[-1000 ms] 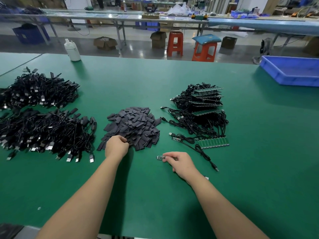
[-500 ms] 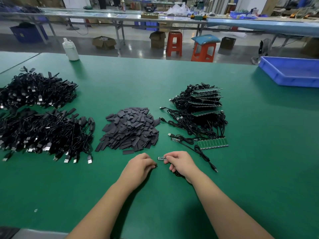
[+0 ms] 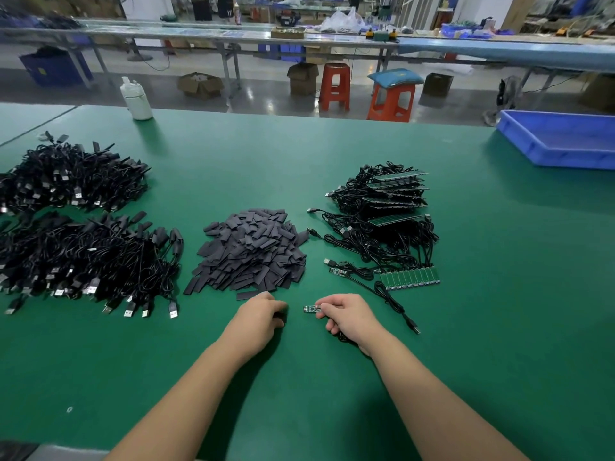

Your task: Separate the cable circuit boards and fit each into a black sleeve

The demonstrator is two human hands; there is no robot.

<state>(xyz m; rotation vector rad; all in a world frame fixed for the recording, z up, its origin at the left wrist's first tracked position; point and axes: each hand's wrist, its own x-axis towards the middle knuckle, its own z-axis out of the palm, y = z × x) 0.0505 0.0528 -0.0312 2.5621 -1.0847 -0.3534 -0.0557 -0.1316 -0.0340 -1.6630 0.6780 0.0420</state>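
Circuit board [image 3: 311, 309], small, stiff and probably light, pinched at its cable end by right hand [image 3: 346, 317]; left hand [image 3: 263, 317] just beside it curls around a black sleeve [image 3: 282, 317], likely floppy.

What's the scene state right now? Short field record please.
left hand: curled, a black sleeve just showing at the fingers
right hand: pinches a small circuit board, its end pointing at the left hand
board in sleeve: not yet, the two are apart
sleeve pile: beyond the left hand
unseparated board strip: right of the pile, cables attached
surface: green table
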